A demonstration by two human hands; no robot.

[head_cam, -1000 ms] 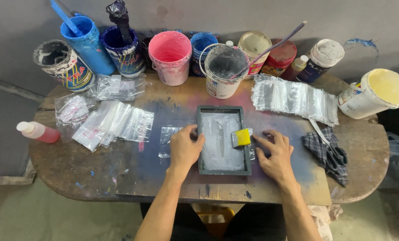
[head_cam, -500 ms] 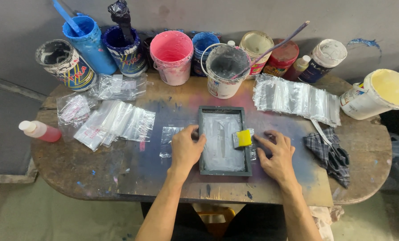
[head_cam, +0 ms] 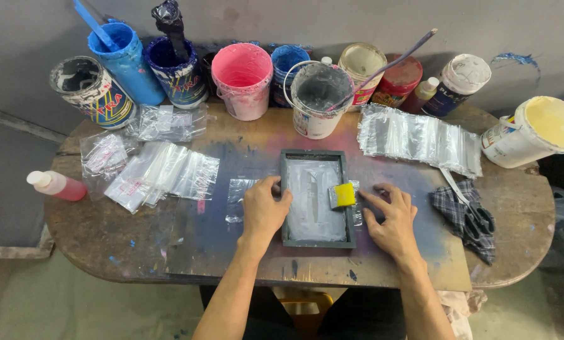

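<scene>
Frame (head_cam: 316, 197), a small dark rectangle with a pale whitish mesh, is lying flat near the middle of the table (head_cam: 105, 239), its long side running near to far. A yellow squeegee (head_cam: 343, 195) is resting on its right edge, and clear bags (head_cam: 238, 198) are poking out from under the frame on both sides.

Tubs are crowding the far edge. From left: a black-stained can (head_cam: 90, 91); a blue bucket (head_cam: 124, 60) with a blue stick standing in it; a dark blue pot (head_cam: 176, 72) with a black-coated stirrer; a pink bucket (head_cam: 243, 79) smeared pink inside; a smaller blue pot (head_cam: 288, 63) behind; a white pail (head_cam: 316, 97) with grey ink and a long stick leaning right; a cream-lidded tub (head_cam: 361, 63); a red jar (head_cam: 400, 79); a white-capped jar (head_cam: 461, 79). At the far right a yellow-filled bucket (head_cam: 540, 129) is tilting on its side.

Loose bags (head_cam: 162, 173) are spreading left of the frame, a neat stack of bags (head_cam: 417, 138) is lying to the right, a checked rag (head_cam: 468, 217) is sitting near the right end, and a pink squeeze bottle (head_cam: 58, 186) is lying at the left end. Nothing is blocking the frame.

Left hand (head_cam: 263, 208) is pressing on the frame's left edge, fingers curled over the rim. Right hand (head_cam: 392, 217) is lying open and flat on the table just right of the frame, fingers spread, gripping nothing, fingertips close to the squeegee.
</scene>
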